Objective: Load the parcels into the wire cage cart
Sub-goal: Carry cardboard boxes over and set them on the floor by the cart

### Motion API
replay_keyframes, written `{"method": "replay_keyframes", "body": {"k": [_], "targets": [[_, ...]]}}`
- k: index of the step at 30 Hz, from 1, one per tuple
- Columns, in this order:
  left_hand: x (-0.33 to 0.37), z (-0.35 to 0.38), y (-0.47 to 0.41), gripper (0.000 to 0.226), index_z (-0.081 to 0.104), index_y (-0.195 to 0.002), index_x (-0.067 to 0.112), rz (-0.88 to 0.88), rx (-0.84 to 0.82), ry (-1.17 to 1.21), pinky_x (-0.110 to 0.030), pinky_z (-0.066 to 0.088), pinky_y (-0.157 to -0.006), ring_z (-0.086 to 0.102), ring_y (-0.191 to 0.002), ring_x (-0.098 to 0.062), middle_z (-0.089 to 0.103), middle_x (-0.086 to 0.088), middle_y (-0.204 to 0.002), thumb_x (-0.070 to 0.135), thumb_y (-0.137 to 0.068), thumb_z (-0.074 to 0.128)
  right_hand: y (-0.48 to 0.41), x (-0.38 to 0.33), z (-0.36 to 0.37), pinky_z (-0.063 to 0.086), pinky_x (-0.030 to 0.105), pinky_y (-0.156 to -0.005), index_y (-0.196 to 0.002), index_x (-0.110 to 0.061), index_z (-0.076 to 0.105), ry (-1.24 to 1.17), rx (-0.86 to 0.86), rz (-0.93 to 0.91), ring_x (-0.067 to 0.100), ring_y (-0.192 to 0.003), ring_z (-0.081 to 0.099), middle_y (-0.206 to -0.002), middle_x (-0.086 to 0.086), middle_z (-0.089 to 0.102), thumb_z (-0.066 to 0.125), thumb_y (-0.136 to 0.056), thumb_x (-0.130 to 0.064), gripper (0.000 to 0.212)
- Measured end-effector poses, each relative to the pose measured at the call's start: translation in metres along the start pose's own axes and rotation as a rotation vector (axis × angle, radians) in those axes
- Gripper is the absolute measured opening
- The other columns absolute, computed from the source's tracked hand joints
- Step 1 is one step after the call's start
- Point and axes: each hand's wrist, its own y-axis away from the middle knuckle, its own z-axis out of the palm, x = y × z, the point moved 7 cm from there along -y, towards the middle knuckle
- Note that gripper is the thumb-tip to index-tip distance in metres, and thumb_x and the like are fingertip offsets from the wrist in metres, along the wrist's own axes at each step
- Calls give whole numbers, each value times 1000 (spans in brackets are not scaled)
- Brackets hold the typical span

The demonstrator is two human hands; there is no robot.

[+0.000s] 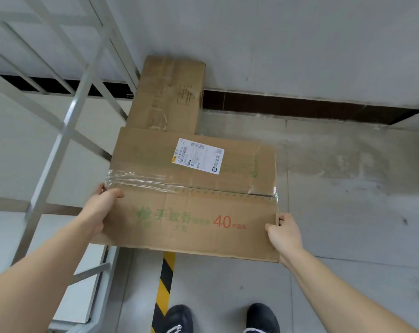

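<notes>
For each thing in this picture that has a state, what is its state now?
Held box: taped shut, gripped at both side edges.
Left hand: grips the left edge.
Right hand: grips the right edge.
Back box: taped, against the wall, untouched.
Cart: at the left, the box not inside it.

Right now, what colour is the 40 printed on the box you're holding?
Red: the 40 on the cardboard box, clearest in the head view.
</notes>
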Motion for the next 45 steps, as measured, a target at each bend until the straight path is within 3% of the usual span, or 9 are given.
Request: {"method": "replay_keyframes", "body": {"k": [4,6,12,18,24,27,31,34,45], "targets": [[2,14,8,34,56,-106,19,-13,-51,-51,-37,36,-84,50,-100,-28,58,-9,-108,17,-74,63,-12,10,18,49,34,-74,-104,-21,48,-9,-28,0,26,-92,60,-98,1,62,51,-85,-2,27],[1,19,3,30,53,-109,17,2,-68,-72,-35,33,-82,47,-98,-27,55,-6,-101,10,-80,59,-16,12,23,48,31,-67,-106,-21,46,-21,-54,0,26,-93,59,-100,2,60,50,-88,-2,27],[-4,27,-16,26,50,-103,14,10,-94,-106,-32,33,-65,46,-83,-25,53,-9,-92,4,-80,54,-28,17,33,52,45,-92,-107,-24,45,-39,-114,14,25,-101,59,-99,-3,58,49,-90,-1,29],[-16,38,-29,35,44,-111,16,-5,-99,-228,-40,39,-77,50,-97,-34,55,-13,-106,15,-81,62,-35,25,49,46,47,-101,-114,-23,44,-35,-164,4,25,-112,55,-117,1,56,55,-93,-13,25],[-16,39,-27,68,39,-135,31,18,-140,-297,-38,41,-84,51,-110,-32,53,-12,-128,18,-73,63,-34,26,56,43,44,-105,-141,-24,35,81,-223,7,24,-122,53,-134,-3,54,55,-92,-19,53],[-4,44,-5,74,37,-144,27,93,-136,-348,-34,38,-90,46,-118,-26,44,-2,-139,17,-76,64,-26,19,55,43,44,-106,-145,-27,30,181,-271,14,24,-125,51,-140,-3,50,57,-90,-24,62],[11,45,22,71,28,-152,22,103,-120,-444,-38,25,-115,26,-144,-23,19,4,-160,15,-88,59,-5,-4,45,38,43,-110,-152,-27,20,321,-291,-22,26,-137,41,-156,-3,32,52,-93,-29,67],[29,40,49,69,30,-151,21,108,-126,-485,-40,27,-114,29,-143,-26,27,-1,-158,15,-89,59,13,-27,32,33,39,-114,-154,-23,17,400,-280,-76,25,-143,30,-159,0,25,49,-98,-27,65],[127,7,193,46,51,-138,17,366,-114,-823,-37,46,-100,54,-123,-25,57,-6,-135,17,-93,50,119,-139,-43,40,34,-104,-138,-21,49,817,-241,-412,25,-131,45,-139,5,50,53,-95,-37,47]]}}
